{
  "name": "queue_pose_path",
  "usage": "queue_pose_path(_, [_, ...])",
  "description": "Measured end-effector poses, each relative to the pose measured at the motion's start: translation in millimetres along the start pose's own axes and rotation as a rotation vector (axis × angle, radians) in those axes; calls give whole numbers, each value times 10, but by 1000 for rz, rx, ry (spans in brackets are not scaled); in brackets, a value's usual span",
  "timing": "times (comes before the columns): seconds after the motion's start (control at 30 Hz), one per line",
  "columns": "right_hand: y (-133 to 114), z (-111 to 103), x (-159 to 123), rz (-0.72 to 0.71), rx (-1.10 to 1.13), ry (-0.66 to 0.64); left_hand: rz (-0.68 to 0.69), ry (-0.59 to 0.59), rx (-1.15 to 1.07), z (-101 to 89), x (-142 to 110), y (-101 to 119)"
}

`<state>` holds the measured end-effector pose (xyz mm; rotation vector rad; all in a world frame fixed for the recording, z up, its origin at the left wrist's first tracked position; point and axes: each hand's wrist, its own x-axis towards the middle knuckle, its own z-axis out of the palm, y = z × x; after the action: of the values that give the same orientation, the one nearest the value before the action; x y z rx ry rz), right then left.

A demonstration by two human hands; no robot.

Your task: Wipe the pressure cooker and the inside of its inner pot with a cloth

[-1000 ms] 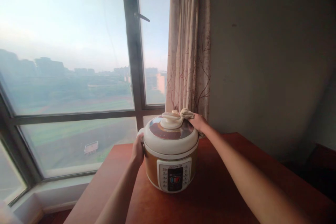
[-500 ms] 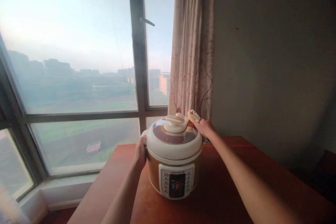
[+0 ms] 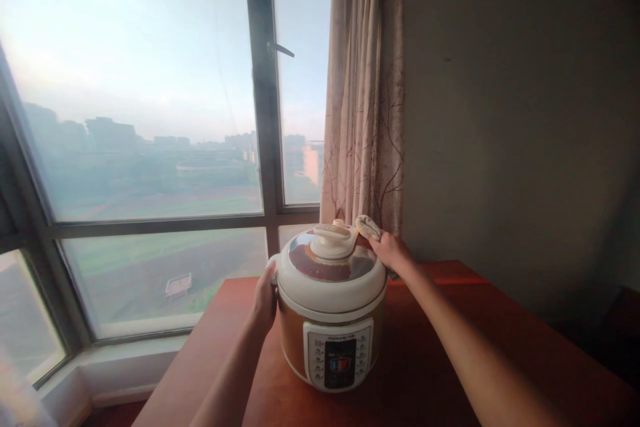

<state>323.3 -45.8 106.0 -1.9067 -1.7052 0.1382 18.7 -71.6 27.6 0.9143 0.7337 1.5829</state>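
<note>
An electric pressure cooker stands upright on a reddish-brown wooden table, its control panel facing the wearer and its lid on. The left hand is at the cooker's left side handle, fingers curled round it with the thumb on top; how tightly they close is hidden. The right hand has its fingers bent around a light-coloured cloth, which it holds against the lid's far right edge, just beside the lid knob; the fingertips are covered, so their exact opening cannot be told. Behind the table hangs a patterned curtain, close beyond the cloth and partly hidden by the cooker. To the left is a large window with a dark frame and a window handle. A plain wall fills the right, fading into shadow.
</note>
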Motion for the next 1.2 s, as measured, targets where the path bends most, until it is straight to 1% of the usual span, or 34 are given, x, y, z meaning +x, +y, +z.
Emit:
queue_pose_path(0.13, [11, 13, -3, -17, 16, 19, -121, 0, -7, 11, -2, 84])
queue_pose_path(0.2, [11, 17, -8, -35, 31, 31, -138, 0, -9, 24, -1, 90])
queue_pose_path(0.27, [3, 14, -21, -76, 53, 45, -98, 17, -1, 37, 7, 61])
queue_pose_path(0.37, [-27, -8, -75, -176, 99, 66, 21, 96, -5, 44, 37, -25])
queue_pose_path(0.43, [-54, -26, -155, -248, 129, 79, 73, 142, -13, 38, 63, -80])
queue_pose_path(0.53, [-80, -29, -367, -350, 171, 119, 107, 161, -18, 23, 98, -131])
queue_pose_path(0.7, [-44, 65, -942, -556, 395, 294, 175, 152, -24, 9, 127, -148])
queue_pose_path(0.8, [8, 118, -1292, -610, 505, 278, 195, 139, -5, 9, 116, -138])
queue_pose_path(0.9, [35, 126, -1499, -645, 527, 220, 203, 115, 18, 10, 89, -122])
queue_pose_path(0.97, [19, 106, -1530, -659, 494, 215, 208, 105, 27, 11, 74, -113])
queue_pose_path(1.03, [-28, 75, -1490, -648, 439, 233, 211, 101, 29, 10, 66, -108])
queue_pose_path(1.13, [-119, 30, -1338, -592, 344, 250, 202, 91, 23, 7, 65, -110])
queue_pose_path(1.2, [-164, 6, -1181, -552, 279, 236, 190, 83, 17, 3, 71, -118])
